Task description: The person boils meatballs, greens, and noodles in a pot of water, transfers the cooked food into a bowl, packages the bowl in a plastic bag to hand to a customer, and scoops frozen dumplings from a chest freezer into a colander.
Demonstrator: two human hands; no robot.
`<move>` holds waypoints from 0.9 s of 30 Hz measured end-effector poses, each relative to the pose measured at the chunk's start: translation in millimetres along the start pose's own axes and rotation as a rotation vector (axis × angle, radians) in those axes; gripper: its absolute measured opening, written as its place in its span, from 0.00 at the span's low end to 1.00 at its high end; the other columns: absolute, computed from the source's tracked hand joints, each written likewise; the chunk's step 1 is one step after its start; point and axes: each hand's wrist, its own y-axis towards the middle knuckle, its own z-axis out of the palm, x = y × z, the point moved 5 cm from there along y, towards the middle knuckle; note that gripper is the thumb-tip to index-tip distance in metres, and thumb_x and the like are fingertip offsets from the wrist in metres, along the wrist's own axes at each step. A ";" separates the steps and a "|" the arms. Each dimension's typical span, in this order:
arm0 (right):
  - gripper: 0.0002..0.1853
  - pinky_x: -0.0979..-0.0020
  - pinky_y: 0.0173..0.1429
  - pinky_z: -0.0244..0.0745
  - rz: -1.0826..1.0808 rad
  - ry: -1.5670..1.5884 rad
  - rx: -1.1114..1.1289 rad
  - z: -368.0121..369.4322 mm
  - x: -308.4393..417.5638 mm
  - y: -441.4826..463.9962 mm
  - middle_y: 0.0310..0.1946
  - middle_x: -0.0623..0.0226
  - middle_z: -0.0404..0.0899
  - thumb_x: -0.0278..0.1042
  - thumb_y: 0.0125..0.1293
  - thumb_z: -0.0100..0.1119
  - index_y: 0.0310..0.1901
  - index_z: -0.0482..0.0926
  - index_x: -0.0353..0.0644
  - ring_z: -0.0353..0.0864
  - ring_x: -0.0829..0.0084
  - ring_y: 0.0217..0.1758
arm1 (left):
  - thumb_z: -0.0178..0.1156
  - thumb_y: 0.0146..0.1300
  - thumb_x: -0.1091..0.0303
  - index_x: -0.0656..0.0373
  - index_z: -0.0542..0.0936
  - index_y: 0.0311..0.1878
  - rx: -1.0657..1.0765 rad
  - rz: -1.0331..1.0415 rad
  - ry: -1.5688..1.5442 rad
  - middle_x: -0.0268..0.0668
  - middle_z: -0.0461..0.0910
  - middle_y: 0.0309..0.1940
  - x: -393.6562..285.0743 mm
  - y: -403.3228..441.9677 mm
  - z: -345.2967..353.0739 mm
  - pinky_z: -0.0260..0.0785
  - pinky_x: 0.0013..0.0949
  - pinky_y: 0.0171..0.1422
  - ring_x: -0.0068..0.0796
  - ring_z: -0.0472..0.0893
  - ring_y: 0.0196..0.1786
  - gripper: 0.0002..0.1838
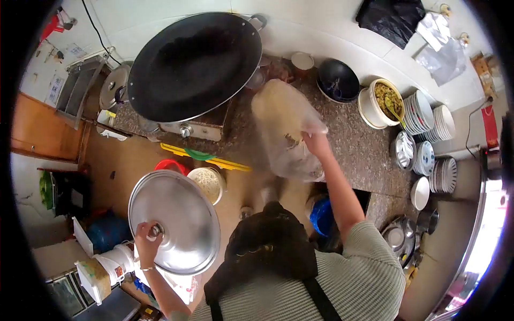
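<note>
The left hand (147, 245) is gripping the knob (156, 230) of a large lid (184, 214) above the floor (120, 160), probably stiff and best held there. The right hand (317, 143) is pinching a plastic bag (281, 120) by the counter (358, 155), likely soft, slippery, best gathered.

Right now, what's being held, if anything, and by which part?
Left hand: metal lid, by its centre knob. Right hand: translucent plastic bag, by its edge; exact finger placement can't be told.
</note>
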 end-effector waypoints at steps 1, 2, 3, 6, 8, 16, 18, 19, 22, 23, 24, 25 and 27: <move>0.19 0.60 0.53 0.72 0.128 -0.120 0.171 2.2 -2.7 4.2 0.44 0.49 0.78 0.34 0.55 0.62 0.47 0.76 0.35 0.77 0.53 0.49 | 0.66 0.38 0.79 0.58 0.80 0.41 0.010 0.019 -0.004 0.38 0.74 0.36 5.0 0.2 -3.0 0.71 0.30 0.37 0.29 0.77 0.29 0.21; 0.18 0.59 0.52 0.73 0.260 -0.241 0.340 1.9 -2.0 3.0 0.42 0.48 0.79 0.35 0.55 0.61 0.47 0.77 0.36 0.79 0.52 0.47 | 0.66 0.38 0.79 0.58 0.80 0.41 0.010 0.032 -0.010 0.38 0.74 0.36 15.1 -2.5 -7.0 0.71 0.30 0.37 0.29 0.77 0.29 0.21; 0.18 0.59 0.52 0.73 0.259 -0.250 0.322 -8.4 12.3 9.1 0.42 0.48 0.79 0.35 0.55 0.61 0.47 0.77 0.36 0.79 0.52 0.47 | 0.66 0.38 0.79 0.58 0.80 0.41 0.027 0.056 -0.019 0.39 0.74 0.36 25.7 -2.4 -8.5 0.71 0.30 0.38 0.29 0.78 0.30 0.21; 0.15 0.57 0.49 0.74 0.362 -0.302 0.288 -36.4 49.1 17.8 0.37 0.46 0.80 0.35 0.55 0.58 0.42 0.80 0.37 0.79 0.50 0.45 | 0.66 0.37 0.79 0.59 0.81 0.40 0.047 0.121 -0.067 0.39 0.74 0.38 36.9 -0.4 -20.2 0.73 0.29 0.40 0.30 0.80 0.31 0.20; 0.12 0.59 0.45 0.75 0.231 -0.152 0.094 -50.9 70.2 21.5 0.29 0.48 0.80 0.33 0.53 0.59 0.38 0.82 0.38 0.82 0.55 0.37 | 0.66 0.37 0.79 0.59 0.81 0.40 0.102 0.095 -0.106 0.39 0.74 0.37 49.9 -2.1 -22.0 0.73 0.28 0.40 0.30 0.80 0.31 0.20; 0.13 0.73 0.42 0.77 0.652 0.936 -0.081 -85.4 111.9 7.1 0.40 0.65 0.78 0.26 0.64 0.54 0.51 0.75 0.36 0.79 0.74 0.41 | 0.67 0.36 0.75 0.55 0.82 0.39 0.146 0.287 -0.064 0.38 0.77 0.38 54.3 -4.4 -37.4 0.74 0.31 0.39 0.34 0.81 0.33 0.19; 0.13 0.73 0.44 0.77 0.630 1.033 -0.065 -100.8 124.8 6.4 0.41 0.65 0.78 0.24 0.64 0.53 0.50 0.74 0.37 0.78 0.74 0.44 | 0.66 0.36 0.73 0.52 0.82 0.38 0.169 0.284 -0.049 0.36 0.77 0.38 59.9 -3.0 -29.8 0.74 0.34 0.41 0.37 0.81 0.36 0.19; 0.12 0.73 0.44 0.77 0.622 1.113 -0.134 -108.0 129.0 8.5 0.42 0.65 0.78 0.23 0.64 0.53 0.50 0.74 0.38 0.78 0.73 0.44 | 0.66 0.36 0.73 0.52 0.82 0.38 0.173 0.299 -0.051 0.36 0.77 0.38 58.1 -2.3 -28.1 0.74 0.34 0.41 0.37 0.81 0.36 0.19; 0.13 0.71 0.47 0.77 0.589 1.224 -0.209 -132.2 137.1 20.0 0.45 0.66 0.77 0.22 0.65 0.53 0.51 0.71 0.40 0.78 0.71 0.47 | 0.66 0.36 0.73 0.52 0.82 0.38 0.231 0.324 -0.085 0.37 0.78 0.38 51.8 -0.9 -24.0 0.74 0.35 0.43 0.39 0.80 0.38 0.19; 0.14 0.70 0.47 0.77 0.570 1.248 -0.198 -139.3 139.7 24.6 0.46 0.66 0.76 0.22 0.65 0.52 0.52 0.71 0.40 0.78 0.70 0.47 | 0.66 0.37 0.72 0.52 0.82 0.39 0.249 0.352 -0.059 0.37 0.77 0.38 45.4 -0.3 -21.2 0.74 0.35 0.43 0.39 0.80 0.38 0.19; 0.15 0.70 0.48 0.77 0.551 1.271 -0.187 -146.1 142.7 27.8 0.47 0.65 0.76 0.22 0.65 0.51 0.53 0.70 0.41 0.77 0.70 0.48 | 0.66 0.37 0.72 0.52 0.82 0.39 0.267 0.380 -0.032 0.37 0.77 0.38 41.2 0.2 -18.2 0.74 0.35 0.44 0.39 0.80 0.38 0.19; 0.15 0.70 0.48 0.77 0.546 1.274 -0.198 -148.5 139.4 30.7 0.47 0.65 0.76 0.22 0.65 0.51 0.53 0.70 0.41 0.77 0.70 0.48 | 0.66 0.37 0.72 0.52 0.82 0.39 0.267 0.391 -0.028 0.37 0.77 0.38 40.5 1.6 -14.0 0.74 0.35 0.44 0.39 0.80 0.38 0.19; 0.14 0.71 0.41 0.77 0.622 1.092 -0.206 -143.9 122.9 28.5 0.41 0.66 0.78 0.25 0.64 0.53 0.52 0.74 0.40 0.79 0.72 0.40 | 0.67 0.37 0.71 0.51 0.82 0.39 0.280 0.412 -0.061 0.37 0.77 0.39 39.5 0.6 -3.8 0.74 0.35 0.44 0.39 0.80 0.38 0.19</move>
